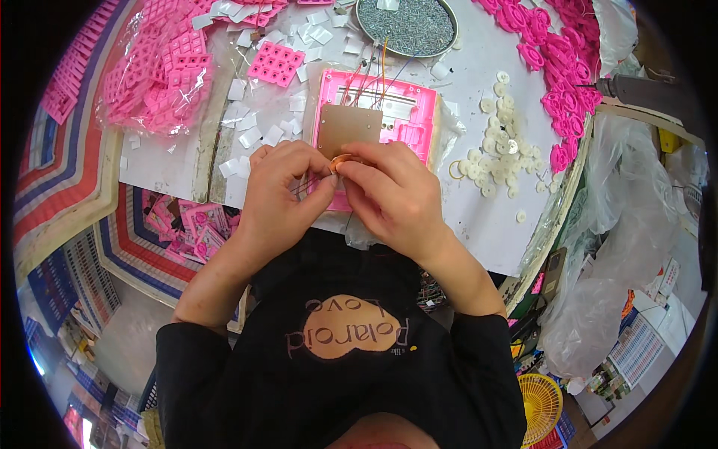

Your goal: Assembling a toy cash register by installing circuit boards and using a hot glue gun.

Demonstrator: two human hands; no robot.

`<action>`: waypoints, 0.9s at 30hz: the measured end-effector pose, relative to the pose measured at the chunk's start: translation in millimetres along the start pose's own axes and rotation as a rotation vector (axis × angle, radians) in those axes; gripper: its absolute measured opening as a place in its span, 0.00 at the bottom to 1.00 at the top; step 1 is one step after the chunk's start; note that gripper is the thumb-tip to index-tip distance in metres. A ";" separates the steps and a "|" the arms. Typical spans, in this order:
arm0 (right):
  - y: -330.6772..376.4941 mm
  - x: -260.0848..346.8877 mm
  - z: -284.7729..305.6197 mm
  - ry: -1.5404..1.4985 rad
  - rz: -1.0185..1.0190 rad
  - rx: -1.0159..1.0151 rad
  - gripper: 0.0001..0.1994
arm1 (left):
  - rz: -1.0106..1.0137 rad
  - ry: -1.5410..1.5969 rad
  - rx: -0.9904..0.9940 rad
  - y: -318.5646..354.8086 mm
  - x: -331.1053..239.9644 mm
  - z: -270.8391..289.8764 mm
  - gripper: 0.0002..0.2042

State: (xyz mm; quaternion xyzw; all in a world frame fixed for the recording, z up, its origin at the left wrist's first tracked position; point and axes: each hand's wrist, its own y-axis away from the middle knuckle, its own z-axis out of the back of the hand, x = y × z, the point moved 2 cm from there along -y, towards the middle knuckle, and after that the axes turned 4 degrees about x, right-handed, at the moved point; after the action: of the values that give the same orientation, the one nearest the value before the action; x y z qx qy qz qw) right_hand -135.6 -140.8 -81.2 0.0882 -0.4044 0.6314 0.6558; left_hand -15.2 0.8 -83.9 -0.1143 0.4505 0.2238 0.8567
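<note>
My right hand (400, 191) pinches a small, shiny copper-coloured disc (341, 161) between thumb and fingers. Thumb and forefinger of my left hand (288, 179) close on the disc's left edge; thin dark and reddish wires run beneath that hand. Just beyond my fingers a flat brown board (350, 126) lies over an open pink plastic housing (429, 112). Several coloured wires (384, 63) stick up from the housing's far side. My fingers hide part of the disc and the near part of the housing.
Pink keypad pieces (161, 82) fill a clear bag at left, near scattered white squares (250, 137). A round metal tray (454, 34) of screws stands at the back. White plastic discs (497, 142), pink parts (565, 105) and an electric screwdriver (636, 90) are at right.
</note>
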 end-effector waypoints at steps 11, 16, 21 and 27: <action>4.6 0.0 -0.4 0.075 0.037 -0.060 0.18 | 0.038 0.057 -0.031 0.7 -5.3 -4.3 0.04; 5.5 3.6 4.8 0.062 0.058 -0.109 0.16 | 0.048 0.057 -0.024 0.7 -5.5 -3.9 0.03; 5.9 -1.2 -1.9 0.070 0.044 -0.090 0.16 | 0.025 0.052 -0.031 1.0 -5.8 -5.0 0.04; 4.3 -6.0 -2.1 -0.131 -0.079 -0.041 0.12 | -0.007 0.024 -0.027 1.2 -8.1 -4.1 0.04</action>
State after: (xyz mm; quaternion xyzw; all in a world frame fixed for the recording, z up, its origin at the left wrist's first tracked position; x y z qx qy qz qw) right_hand -137.8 -143.2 -88.2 0.1319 -0.4557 0.5892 0.6540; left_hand -22.7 -2.0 -79.5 -0.1300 0.4573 0.2253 0.8504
